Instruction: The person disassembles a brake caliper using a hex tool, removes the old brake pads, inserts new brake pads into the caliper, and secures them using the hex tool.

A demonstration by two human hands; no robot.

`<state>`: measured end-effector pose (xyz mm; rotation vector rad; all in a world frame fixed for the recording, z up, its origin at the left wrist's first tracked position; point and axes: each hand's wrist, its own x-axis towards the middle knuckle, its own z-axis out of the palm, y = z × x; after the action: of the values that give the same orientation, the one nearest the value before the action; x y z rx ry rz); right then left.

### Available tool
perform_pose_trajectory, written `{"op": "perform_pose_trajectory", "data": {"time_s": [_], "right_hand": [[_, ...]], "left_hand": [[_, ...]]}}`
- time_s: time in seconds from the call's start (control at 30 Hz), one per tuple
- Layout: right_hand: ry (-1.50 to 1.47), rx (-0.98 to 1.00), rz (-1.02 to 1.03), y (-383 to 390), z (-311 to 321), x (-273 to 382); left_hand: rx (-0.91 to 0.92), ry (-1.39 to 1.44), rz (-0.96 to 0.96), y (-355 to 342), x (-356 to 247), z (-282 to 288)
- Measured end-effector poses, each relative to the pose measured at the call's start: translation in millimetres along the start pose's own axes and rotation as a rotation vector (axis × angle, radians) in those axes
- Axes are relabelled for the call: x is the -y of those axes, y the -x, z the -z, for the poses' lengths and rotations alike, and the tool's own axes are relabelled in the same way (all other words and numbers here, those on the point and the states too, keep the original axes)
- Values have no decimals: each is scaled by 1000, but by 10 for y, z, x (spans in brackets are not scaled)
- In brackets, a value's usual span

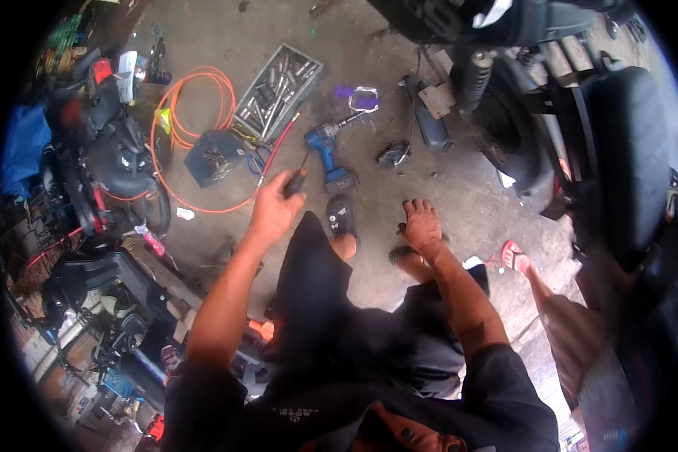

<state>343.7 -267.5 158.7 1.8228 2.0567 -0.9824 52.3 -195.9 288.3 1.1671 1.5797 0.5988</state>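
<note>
My left hand is closed round the dark handle of a screwdriver, its thin shaft pointing up and away. My right hand hangs over my right foot, back upward, fingers bent together; a small dark thing shows at its thumb side, too little of it to name. A blue cordless impact driver with a long socket bit lies on the floor just beyond the screwdriver. Beside it are pliers and a red-ended orange air hose. A grey tray of sockets stands farther off.
A dark box of small parts sits inside the hose loop. Dark loose parts lie right of the driver. A scooter with its wheel and black seat fills the right; another person's sandalled foot is nearby. Vehicle parts crowd the left.
</note>
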Motion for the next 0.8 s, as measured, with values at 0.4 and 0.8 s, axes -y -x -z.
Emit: {"op": "perform_pose_trajectory", "data": {"time_s": [0.4, 0.8], "right_hand": [[548, -368, 417, -2436, -1182, -1033], [-868, 63, 256, -2296, -244, -772]], "left_hand": [[-68, 80, -58, -1649, 1421, -959], [5, 700, -206, -1800, 1410, -963]]}}
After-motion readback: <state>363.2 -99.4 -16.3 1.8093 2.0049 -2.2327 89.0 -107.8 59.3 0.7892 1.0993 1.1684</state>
